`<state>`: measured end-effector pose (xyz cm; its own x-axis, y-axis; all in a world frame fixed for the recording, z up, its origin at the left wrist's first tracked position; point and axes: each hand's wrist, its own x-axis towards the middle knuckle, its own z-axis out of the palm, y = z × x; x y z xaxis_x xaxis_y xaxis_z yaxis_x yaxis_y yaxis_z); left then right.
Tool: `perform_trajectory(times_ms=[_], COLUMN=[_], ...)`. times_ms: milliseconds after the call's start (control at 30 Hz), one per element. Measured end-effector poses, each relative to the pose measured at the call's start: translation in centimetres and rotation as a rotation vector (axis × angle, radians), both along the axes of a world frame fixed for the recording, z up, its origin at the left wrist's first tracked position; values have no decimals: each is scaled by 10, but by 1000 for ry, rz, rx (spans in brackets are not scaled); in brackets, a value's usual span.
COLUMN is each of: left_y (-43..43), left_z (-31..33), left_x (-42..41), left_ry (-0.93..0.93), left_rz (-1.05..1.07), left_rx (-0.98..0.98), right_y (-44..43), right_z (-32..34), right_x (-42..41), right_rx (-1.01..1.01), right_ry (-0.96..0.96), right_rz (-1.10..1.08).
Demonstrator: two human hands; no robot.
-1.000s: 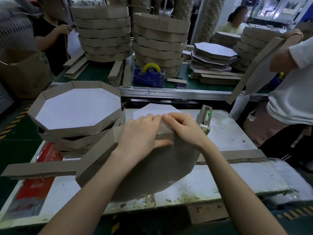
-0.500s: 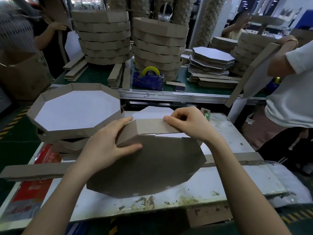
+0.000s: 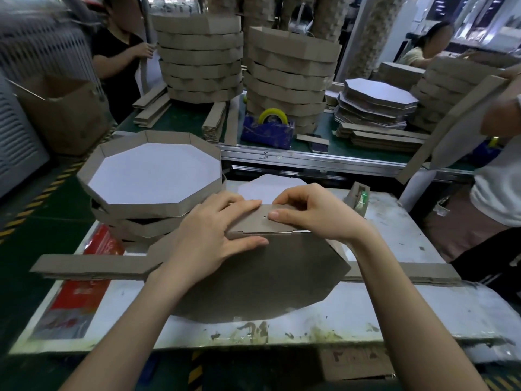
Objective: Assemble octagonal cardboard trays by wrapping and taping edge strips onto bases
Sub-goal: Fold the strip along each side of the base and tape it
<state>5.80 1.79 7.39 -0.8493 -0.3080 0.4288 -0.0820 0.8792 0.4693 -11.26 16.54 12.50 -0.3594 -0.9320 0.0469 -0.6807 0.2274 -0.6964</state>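
A brown octagonal cardboard base (image 3: 253, 280) stands tilted on the white worktable (image 3: 394, 320), its brown underside toward me. An edge strip (image 3: 262, 224) is folded along its upper edge. My left hand (image 3: 214, 238) lies with straight fingers over the strip's left part, the thumb pressing on the base. My right hand (image 3: 310, 213) pinches the strip's upper edge, thumb on its near face, fingers curled behind. The strip's free end (image 3: 93, 266) trails flat to the left.
Finished trays (image 3: 152, 176) are stacked at the left of the table. A small tape dispenser (image 3: 359, 197) stands at the right, flat strips (image 3: 403, 273) behind my right arm. Tall tray stacks (image 3: 287, 71), a blue tape dispenser (image 3: 267, 128) and other workers lie beyond.
My left hand has slid right along the strip toward my right hand. The right thumb has come down onto the strip's near face. The base sits a little lower and steadier.
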Motion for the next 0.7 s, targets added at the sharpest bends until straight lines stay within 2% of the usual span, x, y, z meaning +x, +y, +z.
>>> perform_trajectory(times_ms=[467,700], left_y=[4,13], left_z=[-1,9], left_x=[-2,-10], left_ry=[45,26], left_rz=[31,25], left_rx=[-37,-17], right_y=[1,6], right_z=[-4,-3], right_x=[-6,-19], right_rx=[21,57], right_ry=[-57,-39], right_rz=[-31,85])
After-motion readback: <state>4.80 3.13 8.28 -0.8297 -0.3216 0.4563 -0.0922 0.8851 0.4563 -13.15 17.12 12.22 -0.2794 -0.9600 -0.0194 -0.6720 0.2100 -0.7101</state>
